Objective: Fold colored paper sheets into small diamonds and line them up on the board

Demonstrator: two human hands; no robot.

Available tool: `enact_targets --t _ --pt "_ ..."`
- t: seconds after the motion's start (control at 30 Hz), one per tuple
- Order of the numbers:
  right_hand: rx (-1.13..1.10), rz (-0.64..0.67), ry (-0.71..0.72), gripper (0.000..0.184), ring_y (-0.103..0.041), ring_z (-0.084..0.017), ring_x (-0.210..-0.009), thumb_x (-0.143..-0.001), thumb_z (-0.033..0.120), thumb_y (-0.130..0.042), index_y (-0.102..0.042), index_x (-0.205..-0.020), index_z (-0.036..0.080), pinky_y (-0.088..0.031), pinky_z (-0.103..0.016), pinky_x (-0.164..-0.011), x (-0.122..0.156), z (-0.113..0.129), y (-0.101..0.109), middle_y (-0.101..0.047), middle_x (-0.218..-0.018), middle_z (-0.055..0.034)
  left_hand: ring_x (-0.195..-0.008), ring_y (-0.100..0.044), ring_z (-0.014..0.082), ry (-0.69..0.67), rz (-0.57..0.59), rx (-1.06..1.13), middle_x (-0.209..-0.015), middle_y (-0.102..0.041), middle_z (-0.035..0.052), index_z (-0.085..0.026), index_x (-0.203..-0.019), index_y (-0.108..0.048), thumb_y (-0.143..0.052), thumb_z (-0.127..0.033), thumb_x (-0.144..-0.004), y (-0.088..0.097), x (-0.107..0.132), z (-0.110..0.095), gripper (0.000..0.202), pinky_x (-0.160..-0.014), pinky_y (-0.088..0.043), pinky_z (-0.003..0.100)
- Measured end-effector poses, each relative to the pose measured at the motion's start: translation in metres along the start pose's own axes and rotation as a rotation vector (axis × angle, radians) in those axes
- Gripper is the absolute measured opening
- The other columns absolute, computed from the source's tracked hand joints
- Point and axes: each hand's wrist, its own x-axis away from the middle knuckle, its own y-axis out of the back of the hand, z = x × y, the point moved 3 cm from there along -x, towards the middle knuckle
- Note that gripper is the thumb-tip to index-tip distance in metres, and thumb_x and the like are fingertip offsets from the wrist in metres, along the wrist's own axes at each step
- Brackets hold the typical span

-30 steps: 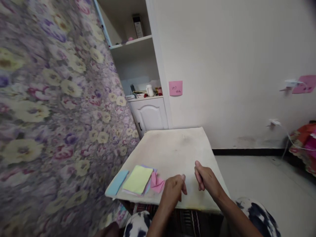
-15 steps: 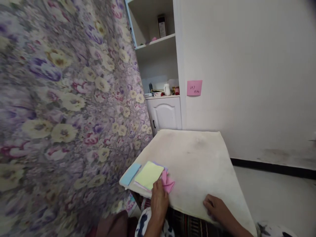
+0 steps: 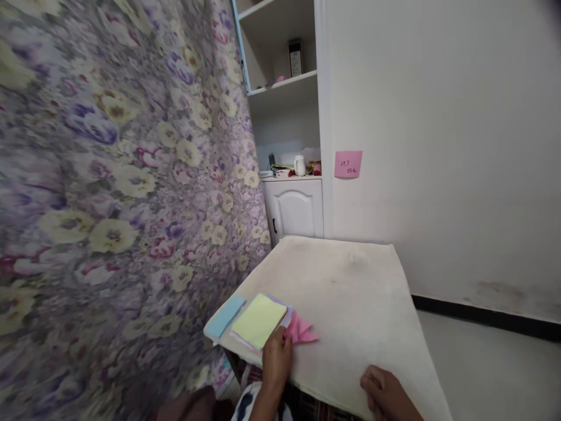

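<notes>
Over the cream cloth-covered table (image 3: 355, 304), the left hand (image 3: 277, 358) pinches a folded pink paper (image 3: 302, 331) beside a yellow-topped paper stack (image 3: 259, 320). The right hand (image 3: 385, 390) is curled closed.

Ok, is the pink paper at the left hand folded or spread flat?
Folded: the pink paper shows pointed, overlapping flaps, not one flat sheet, by the left hand.

Left grip (image 3: 277, 355) and right grip (image 3: 382, 390): bare human hands, five-fingered, forearms uncovered as far as visible. Lap, either side of left forearm: loose-looking legwear (image 3: 250, 395), white cloth with irregular dark-blue blotches. Weave and seams too blurred to make out.
</notes>
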Motion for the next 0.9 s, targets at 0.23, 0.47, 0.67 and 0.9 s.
enact_targets --t 0.23,0.47,0.67,0.9 --pt "-0.138 0.084 0.121 0.043 -0.052 -0.009 -0.037 -0.070 0.058 -0.051 -0.050 -0.084 0.017 -0.037 -0.018 -0.035 0.001 0.057 0.004 -0.061 -0.062 0.0003 -0.052 -0.061 0.0185 -0.033 0.259 0.475 -0.060 -0.063 0.0017 -0.013 -0.106 -0.050 -0.040 -0.050 -0.076 -0.025 0.016 -0.022 0.049 -0.055 -0.049 0.031" --pt "-0.280 0.147 0.175 0.053 -0.063 -0.013 -0.057 -0.072 0.061 -0.053 -0.052 -0.100 0.017 -0.048 -0.022 -0.044 0.000 0.130 0.027 -0.062 -0.089 -0.0069 -0.053 -0.053 0.0123 -0.067 0.367 0.838 -0.060 -0.058 -0.0036 -0.016 -0.078 -0.058 -0.069 -0.032 -0.061 -0.041 0.026 -0.051 0.026 -0.050 -0.041 0.022" --pt "-0.283 0.116 0.212 0.053 -0.065 -0.021 -0.075 -0.072 0.054 -0.057 -0.053 -0.109 0.017 -0.051 -0.029 -0.056 -0.012 0.119 0.036 -0.061 -0.094 -0.0090 -0.057 -0.049 0.0122 -0.118 0.248 0.800 -0.059 -0.054 -0.0042 -0.017 -0.070 -0.056 -0.064 -0.024 -0.066 -0.056 0.019 -0.058 0.011 -0.052 -0.038 0.020" --pt "-0.164 -0.049 0.338 0.049 -0.059 -0.017 -0.077 -0.068 0.018 -0.059 -0.051 -0.117 0.019 -0.047 -0.028 -0.068 -0.013 0.113 0.037 -0.061 -0.088 -0.0036 -0.061 -0.051 0.0138 -0.147 0.271 0.665 -0.063 -0.056 -0.0025 -0.017 -0.074 -0.058 -0.059 -0.028 -0.073 -0.066 0.018 -0.068 0.011 -0.057 -0.041 0.022"
